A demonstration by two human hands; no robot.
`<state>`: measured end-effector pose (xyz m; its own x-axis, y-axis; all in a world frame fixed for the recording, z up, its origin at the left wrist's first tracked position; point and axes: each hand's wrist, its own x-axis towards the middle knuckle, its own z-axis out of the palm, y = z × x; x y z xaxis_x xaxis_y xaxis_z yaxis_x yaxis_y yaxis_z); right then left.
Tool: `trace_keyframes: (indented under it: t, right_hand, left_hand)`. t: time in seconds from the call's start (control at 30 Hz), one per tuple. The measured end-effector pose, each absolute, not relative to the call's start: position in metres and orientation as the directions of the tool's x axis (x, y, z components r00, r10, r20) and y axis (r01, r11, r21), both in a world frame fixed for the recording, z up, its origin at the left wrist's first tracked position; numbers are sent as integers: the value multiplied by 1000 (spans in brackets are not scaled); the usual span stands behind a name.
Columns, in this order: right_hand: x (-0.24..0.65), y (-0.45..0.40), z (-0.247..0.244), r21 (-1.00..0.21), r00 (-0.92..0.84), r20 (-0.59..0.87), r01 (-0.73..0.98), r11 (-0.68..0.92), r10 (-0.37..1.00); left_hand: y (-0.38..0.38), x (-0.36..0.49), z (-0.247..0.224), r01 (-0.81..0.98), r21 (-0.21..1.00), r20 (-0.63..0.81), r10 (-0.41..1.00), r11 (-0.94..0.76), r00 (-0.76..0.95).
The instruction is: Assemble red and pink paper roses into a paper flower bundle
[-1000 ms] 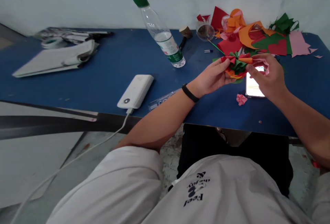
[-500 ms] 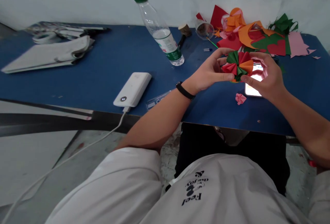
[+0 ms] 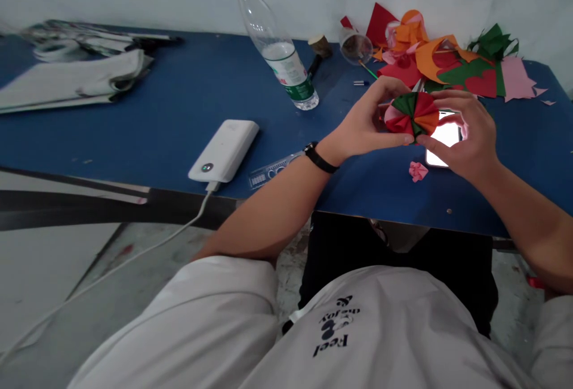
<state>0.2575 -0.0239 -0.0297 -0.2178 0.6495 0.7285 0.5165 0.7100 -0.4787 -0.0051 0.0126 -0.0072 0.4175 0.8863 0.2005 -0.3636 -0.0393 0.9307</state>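
Observation:
A round folded-paper flower (image 3: 412,117) in green, red, pink and orange is held above the table between both hands. My left hand (image 3: 373,116) grips its left side, thumb along the lower edge. On its right side, my right hand (image 3: 470,129) is closed with thumb and fingers at the rim. Behind the right hand lies a phone (image 3: 441,149) with a bright screen, partly covered. A small crumpled pink paper piece (image 3: 418,172) rests just below the flower on the blue table (image 3: 358,189).
Coloured paper scraps (image 3: 447,61) are heaped at the back right, beside a tipped clear cup (image 3: 356,48). A water bottle (image 3: 286,67) stands left of my hands. Nearer are a white power bank (image 3: 224,149) with a cable and a clear ruler (image 3: 273,169). Folded newspaper (image 3: 67,82) lies far left.
The paper flower has been turned and its pleats look more evenly spread into a round disc. Both hands keep hold of it in nearly the same place. The camera view has shifted slightly.

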Motion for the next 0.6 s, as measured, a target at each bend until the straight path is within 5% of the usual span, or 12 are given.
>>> trace_keyframes:
  t: [0.17, 0.4, 0.6]
  right_hand:
    - [258, -30, -26, -396, -213, 760, 598, 697, 614]
    - [254, -36, -22, -220, -263, 827, 663, 716, 497]
    - [254, -45, -16, -235, -331, 794, 606, 760, 510]
  left_hand:
    - [4, -3, -2, -411, 909, 214, 929, -75, 303]
    - [-7, -6, 12, -255, 901, 426, 825, -351, 370]
    - [-17, -6, 23, -212, 949, 291, 903, -232, 316]
